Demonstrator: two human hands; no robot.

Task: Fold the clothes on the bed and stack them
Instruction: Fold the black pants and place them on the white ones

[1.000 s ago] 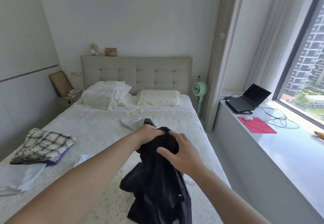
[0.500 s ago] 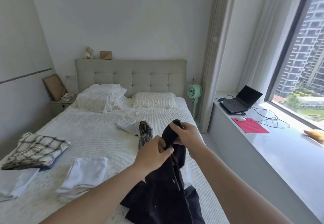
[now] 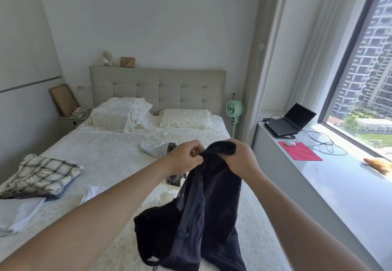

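Observation:
A dark navy garment (image 3: pixel 203 213) hangs above the bed (image 3: pixel 110 156), its lower part bunched on the cover. My left hand (image 3: pixel 185 158) pinches its upper edge and my right hand (image 3: pixel 239 160) grips the top fold beside it. A folded plaid garment (image 3: pixel 40 173) lies on a blue piece at the left side of the bed. Folded white clothes (image 3: pixel 19 211) sit in front of that. A crumpled white piece (image 3: pixel 154 148) and a dark grey item (image 3: pixel 176 179) lie behind my hands, partly hidden.
Two pillows (image 3: pixel 121 116) lean at the padded headboard (image 3: pixel 157 90). A green fan (image 3: pixel 234 109) stands between bed and window ledge (image 3: pixel 318 181). The ledge holds a laptop (image 3: pixel 288 120), a red mouse pad (image 3: pixel 300 154) and cables. A nightstand (image 3: pixel 72 120) is at far left.
Both hands have lifted the dark garment higher off the bed and shifted their hold to its top edge. The camera tilted up.

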